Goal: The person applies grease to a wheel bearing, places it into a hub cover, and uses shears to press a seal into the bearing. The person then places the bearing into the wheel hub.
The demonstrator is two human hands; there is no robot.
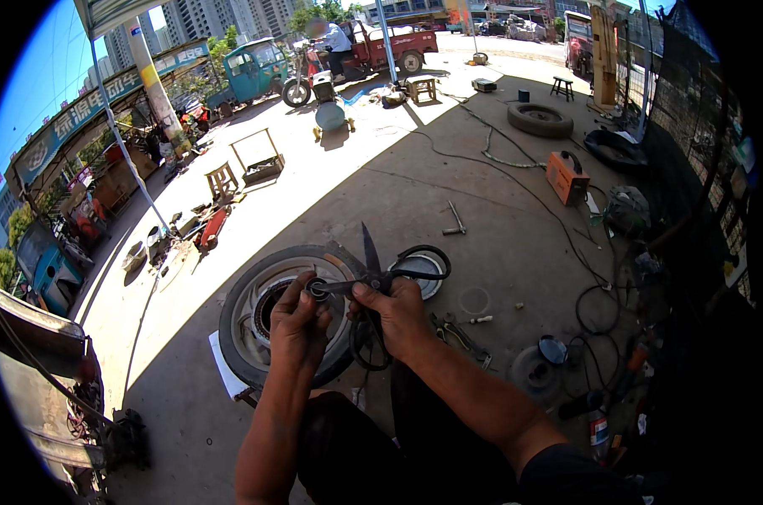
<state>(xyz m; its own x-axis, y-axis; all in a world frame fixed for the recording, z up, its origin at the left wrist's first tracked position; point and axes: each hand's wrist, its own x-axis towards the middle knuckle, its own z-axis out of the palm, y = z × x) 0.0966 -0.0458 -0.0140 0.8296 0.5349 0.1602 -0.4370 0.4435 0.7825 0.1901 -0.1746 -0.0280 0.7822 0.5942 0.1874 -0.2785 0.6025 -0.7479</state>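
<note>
A small round metal part with a ring-like face, resembling a bearing (317,289), is pinched between the fingers of my left hand (301,318). My right hand (396,313) grips large scissors (370,251) with black loop handles, near the pivot. Their blades are spread: one points up and away, while the other reaches left to the bearing, its tip at the ring's face. Beneath both hands lies a wheel with a grey rim and black tyre (233,296), partly hidden by my hands and forearms. The wheel's hub opening shows just left of my left hand.
Right of the wheel are a round metal dish (423,284), pliers (459,338) and an angled wrench (455,220). Farther right stand an orange machine (566,178) with trailing cables and a loose tyre (540,120). A red tool (214,228) and small stool (222,180) are at the left.
</note>
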